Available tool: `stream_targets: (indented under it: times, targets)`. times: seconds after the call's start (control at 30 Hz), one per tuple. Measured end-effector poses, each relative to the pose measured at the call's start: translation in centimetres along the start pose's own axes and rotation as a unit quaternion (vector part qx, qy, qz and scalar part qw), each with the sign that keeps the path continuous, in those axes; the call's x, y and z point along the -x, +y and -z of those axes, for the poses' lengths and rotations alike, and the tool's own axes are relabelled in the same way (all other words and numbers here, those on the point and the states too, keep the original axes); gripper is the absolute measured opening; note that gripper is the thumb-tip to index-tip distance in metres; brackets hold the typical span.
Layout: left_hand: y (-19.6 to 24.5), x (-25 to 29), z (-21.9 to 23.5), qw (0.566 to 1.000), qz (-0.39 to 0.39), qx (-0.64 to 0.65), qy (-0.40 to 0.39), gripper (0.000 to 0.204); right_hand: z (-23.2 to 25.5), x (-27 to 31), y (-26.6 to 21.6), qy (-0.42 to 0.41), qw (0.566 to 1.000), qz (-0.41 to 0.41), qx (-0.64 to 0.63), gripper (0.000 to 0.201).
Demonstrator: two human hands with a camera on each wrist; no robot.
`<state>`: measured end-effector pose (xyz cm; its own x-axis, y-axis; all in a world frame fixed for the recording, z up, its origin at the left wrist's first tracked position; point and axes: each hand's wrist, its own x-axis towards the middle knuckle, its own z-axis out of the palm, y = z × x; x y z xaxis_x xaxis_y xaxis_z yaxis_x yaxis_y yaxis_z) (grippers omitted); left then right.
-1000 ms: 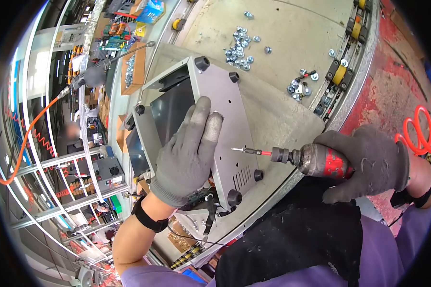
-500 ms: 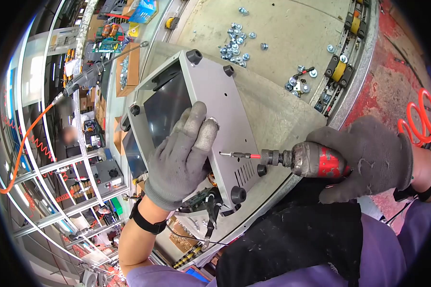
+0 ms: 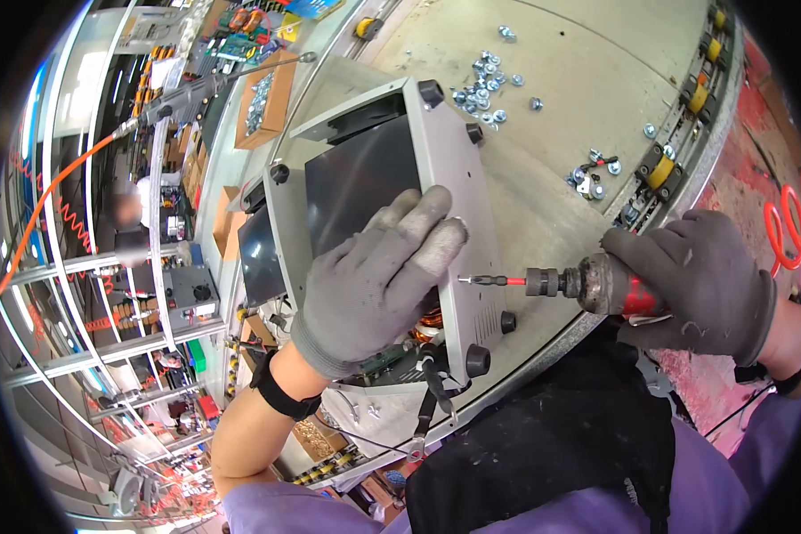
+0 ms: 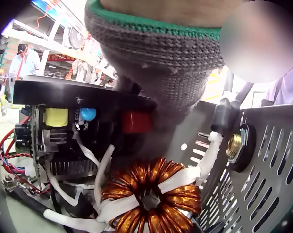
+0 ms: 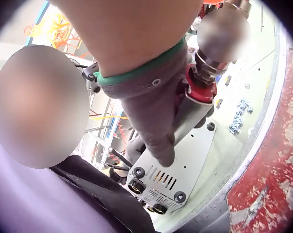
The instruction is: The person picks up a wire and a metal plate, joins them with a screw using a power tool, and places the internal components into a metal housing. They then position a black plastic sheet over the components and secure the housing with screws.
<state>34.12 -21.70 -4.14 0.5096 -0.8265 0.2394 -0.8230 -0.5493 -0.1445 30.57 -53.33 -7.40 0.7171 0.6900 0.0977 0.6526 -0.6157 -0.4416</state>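
A grey metal housing (image 3: 482, 209) with rubber feet stands tilted on the bench, one side uncovered. My gloved left hand (image 3: 378, 276) rests across its near edge, straight fingers on the panel rim and thumb hidden. Inside, below the left glove cuff in the left wrist view, are a copper-wound coil (image 4: 151, 196) and thick white-sleeved leads. My gloved right hand (image 3: 699, 285) grips a red and silver power screwdriver (image 3: 601, 285) held level. Its thin bit (image 3: 498, 279) points left, the tip right at the panel near the left fingertips. A black cable with a ring terminal (image 3: 427, 400) hangs out of the housing.
Loose flanged screws (image 3: 485, 89) lie on the bench behind the housing, more beside the roller rail (image 3: 663, 169). A cardboard box of screws (image 3: 262, 102) stands at the left under a hanging driver (image 3: 182, 98). Orange coiled hose (image 3: 783, 231) hangs at the right.
The bit has come left to the panel from a gap one second ago. The housing now shows its footed panel more edge-on, and the head view has shifted. Left hand stays on the rim.
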Motion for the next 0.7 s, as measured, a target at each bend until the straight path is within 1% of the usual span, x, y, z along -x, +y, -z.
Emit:
stream_targets:
  times: [0.03,0.07,0.13,0.17,0.23,0.4,0.47,0.5,0.53,0.57,0.7]
  targets:
    - [-0.1,0.0,-0.1,1.000,-0.005,-0.002,0.008,0.038,-0.2,-0.1,-0.1,0.073,0.995,0.035,0.054,0.065]
    - [-0.1,0.0,-0.2,1.000,0.001,-0.003,0.010,0.038,-0.2,-0.3,-0.3,0.070,0.995,0.040,0.056,0.065]
    - [0.0,0.1,-0.1,1.000,-0.001,0.005,0.011,0.038,-0.1,-0.7,-0.6,0.099,0.985,0.037,0.138,0.057]
    - [0.1,0.0,0.3,0.999,0.012,0.043,0.000,0.043,0.0,-0.9,-0.7,0.097,0.985,0.041,0.140,0.057]
    - [0.2,-0.1,0.3,0.999,0.018,0.042,0.001,0.043,0.3,-1.1,-0.9,0.089,0.982,0.038,0.160,0.054]
    - [0.1,0.1,0.7,0.998,0.027,0.055,-0.008,0.045,0.5,-1.6,-1.1,0.090,0.978,0.046,0.181,0.055]
    - [0.0,0.1,0.7,0.996,0.029,0.082,-0.008,0.047,0.4,-1.5,-1.2,0.094,0.976,0.050,0.188,0.055]
    - [-0.1,0.1,0.7,0.996,0.031,0.082,-0.006,0.047,0.4,-1.4,-1.2,0.078,0.979,0.044,0.185,0.061]
    - [-0.3,0.1,0.9,0.994,0.029,0.103,-0.020,0.048,0.4,-1.3,-1.3,0.063,0.981,0.039,0.181,0.067]
    - [-0.4,0.1,1.1,0.991,0.028,0.124,-0.034,0.050,0.3,-1.3,-1.3,0.062,0.980,0.040,0.183,0.067]
    - [-0.5,0.4,1.7,0.987,0.045,0.147,-0.042,0.052,0.3,-1.6,-1.6,0.065,0.974,0.048,0.212,0.064]
